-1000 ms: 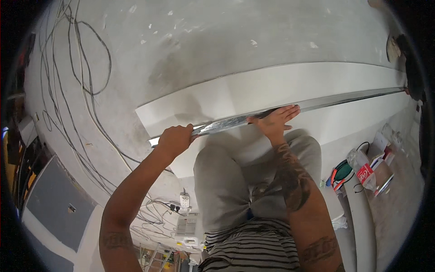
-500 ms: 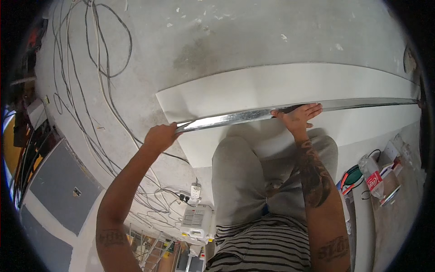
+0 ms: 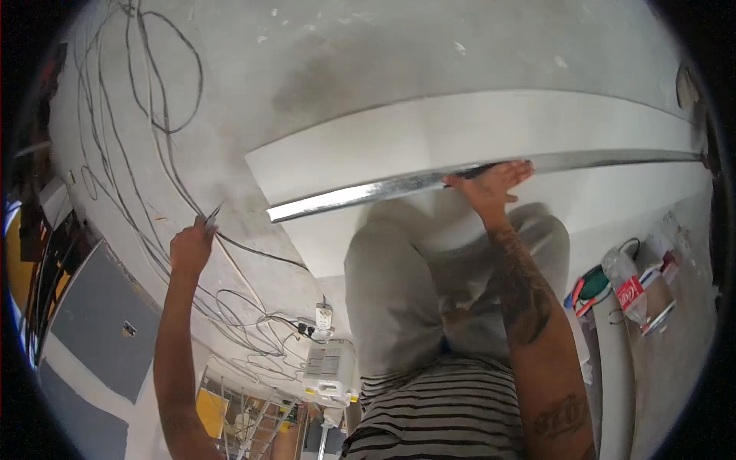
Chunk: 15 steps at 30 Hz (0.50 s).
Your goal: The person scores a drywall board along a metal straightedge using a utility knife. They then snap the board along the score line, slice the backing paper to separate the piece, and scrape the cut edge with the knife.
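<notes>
A long shiny metal strip (image 3: 360,192) lies across a white board (image 3: 460,134) on the concrete floor. My right hand (image 3: 491,184) presses flat on the strip near its middle, fingers spread. My knees (image 3: 391,276) in grey trousers rest on the board's near part. My left hand (image 3: 192,245) is off the board to the left, over the bare concrete and cables. It is closed around a thin pointed tool (image 3: 211,215) that sticks up from the fist. I cannot tell what kind of tool it is.
Black cables (image 3: 146,100) loop over the concrete on the left, leading to a white power strip (image 3: 323,316) and a white box (image 3: 330,368). Grey panels (image 3: 100,322) lie at the lower left. A plastic bottle (image 3: 630,287) and a green round thing (image 3: 594,284) sit at the right.
My left hand has let go of the strip's left end and moved left, off the board, holding the thin tool. My right hand stays pressed on the strip.
</notes>
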Each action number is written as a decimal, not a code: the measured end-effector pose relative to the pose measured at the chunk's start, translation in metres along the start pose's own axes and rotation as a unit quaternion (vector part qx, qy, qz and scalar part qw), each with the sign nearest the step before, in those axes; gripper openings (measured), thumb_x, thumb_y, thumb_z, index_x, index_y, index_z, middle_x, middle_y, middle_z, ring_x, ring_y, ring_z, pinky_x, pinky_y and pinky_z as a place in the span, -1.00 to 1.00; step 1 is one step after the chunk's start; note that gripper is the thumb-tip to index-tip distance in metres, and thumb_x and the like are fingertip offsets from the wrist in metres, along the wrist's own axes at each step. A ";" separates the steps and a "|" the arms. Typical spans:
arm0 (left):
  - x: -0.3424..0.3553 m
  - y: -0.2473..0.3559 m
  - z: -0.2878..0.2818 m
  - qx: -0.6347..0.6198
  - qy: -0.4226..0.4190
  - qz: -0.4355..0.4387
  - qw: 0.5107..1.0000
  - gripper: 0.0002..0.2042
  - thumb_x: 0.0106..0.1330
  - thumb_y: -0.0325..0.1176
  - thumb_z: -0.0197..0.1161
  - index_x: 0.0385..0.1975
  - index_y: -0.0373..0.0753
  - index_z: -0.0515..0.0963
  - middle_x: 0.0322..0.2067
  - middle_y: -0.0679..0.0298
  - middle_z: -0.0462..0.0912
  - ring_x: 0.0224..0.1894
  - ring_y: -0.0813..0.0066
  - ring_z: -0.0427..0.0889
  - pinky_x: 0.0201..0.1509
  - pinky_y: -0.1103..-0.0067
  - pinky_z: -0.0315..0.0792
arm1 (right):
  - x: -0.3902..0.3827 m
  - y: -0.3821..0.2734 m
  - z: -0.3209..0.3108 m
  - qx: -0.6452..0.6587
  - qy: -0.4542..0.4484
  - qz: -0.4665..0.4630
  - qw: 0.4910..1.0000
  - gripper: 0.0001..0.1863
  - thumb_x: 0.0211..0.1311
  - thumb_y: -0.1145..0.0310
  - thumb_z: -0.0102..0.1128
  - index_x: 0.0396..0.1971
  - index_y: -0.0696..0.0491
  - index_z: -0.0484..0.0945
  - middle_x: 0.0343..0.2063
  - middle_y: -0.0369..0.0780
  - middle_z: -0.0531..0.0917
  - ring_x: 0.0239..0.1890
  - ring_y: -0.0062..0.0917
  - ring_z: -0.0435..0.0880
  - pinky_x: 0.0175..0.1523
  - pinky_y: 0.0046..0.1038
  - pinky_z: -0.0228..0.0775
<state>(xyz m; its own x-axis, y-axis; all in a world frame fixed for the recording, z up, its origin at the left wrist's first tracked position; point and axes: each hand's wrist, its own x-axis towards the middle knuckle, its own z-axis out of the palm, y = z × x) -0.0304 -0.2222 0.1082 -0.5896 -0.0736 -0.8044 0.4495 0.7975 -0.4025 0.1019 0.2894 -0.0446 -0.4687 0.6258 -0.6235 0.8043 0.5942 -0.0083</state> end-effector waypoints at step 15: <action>0.030 0.337 -0.160 -0.328 0.051 0.359 0.872 -0.55 0.40 0.04 -0.08 -0.30 -0.28 0.52 -0.48 0.02 0.63 -0.33 -0.03 0.62 -0.19 0.19 0.47 | -0.013 -0.015 -0.028 0.035 0.004 0.002 0.999 0.69 -0.58 -0.29 0.55 0.25 0.48 -0.49 0.33 0.27 -0.45 0.41 0.07 -0.59 0.18 0.45 -0.19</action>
<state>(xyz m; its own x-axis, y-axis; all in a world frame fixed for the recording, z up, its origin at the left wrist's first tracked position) -0.0039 0.1403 0.0184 -0.3866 0.6134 -0.6887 0.2662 0.7892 0.5534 0.0855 0.2859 -0.0144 -0.4677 0.6330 -0.6168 0.8299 0.5546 -0.0601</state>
